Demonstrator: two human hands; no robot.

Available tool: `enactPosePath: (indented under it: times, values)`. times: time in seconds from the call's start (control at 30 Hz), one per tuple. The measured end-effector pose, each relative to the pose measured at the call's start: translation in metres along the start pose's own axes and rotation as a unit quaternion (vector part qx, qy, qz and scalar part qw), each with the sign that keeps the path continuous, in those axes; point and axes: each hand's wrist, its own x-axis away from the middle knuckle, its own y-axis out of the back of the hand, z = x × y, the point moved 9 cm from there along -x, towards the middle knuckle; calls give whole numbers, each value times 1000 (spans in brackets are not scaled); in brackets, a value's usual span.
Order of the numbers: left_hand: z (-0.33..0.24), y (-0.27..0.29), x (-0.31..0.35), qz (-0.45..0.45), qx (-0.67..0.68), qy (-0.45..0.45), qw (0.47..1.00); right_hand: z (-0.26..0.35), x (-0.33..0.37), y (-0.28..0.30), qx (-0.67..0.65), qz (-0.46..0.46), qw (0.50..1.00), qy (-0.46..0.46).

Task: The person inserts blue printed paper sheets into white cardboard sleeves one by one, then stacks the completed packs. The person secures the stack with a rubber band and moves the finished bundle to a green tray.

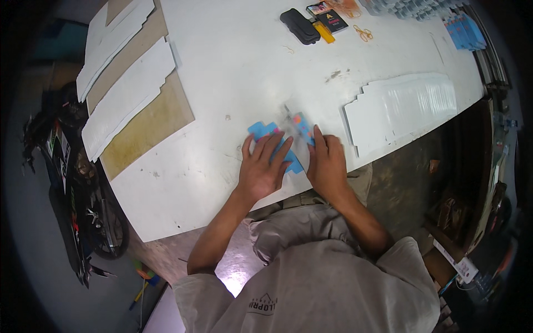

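A flat blue cardboard cut-out [294, 162] with pink marks and notched edges lies near the table's front edge. My left hand [261, 169] rests over it, fingers spread, covering much of its middle. Just right of it is a smaller blue piece with orange print [300, 125], smeared by motion. My right hand [328, 166] has its thumb and forefinger at that piece's near right edge, seemingly pinching it. Something greyish and see-through lies between the two blue pieces, too blurred to name.
White notched sheets [133, 94] lie on brown boards [150, 125] at left. Another white stack [402, 111] is at right. A black case [300, 26], yellow lighter [323, 32], orange-handled scissors [363, 34], clear plastic trays [411, 8] and blue cards [463, 31] sit farther back.
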Motion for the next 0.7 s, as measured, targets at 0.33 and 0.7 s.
enactPosePath:
  times: [0.33, 0.7]
  values:
    - [-12, -11, -24, 165, -19, -77, 983, -42, 3, 59, 179, -151, 970, -65]
    - [-20, -27, -23, 131, -104, -96, 981, -16, 10, 12, -91, -20, 994, -51]
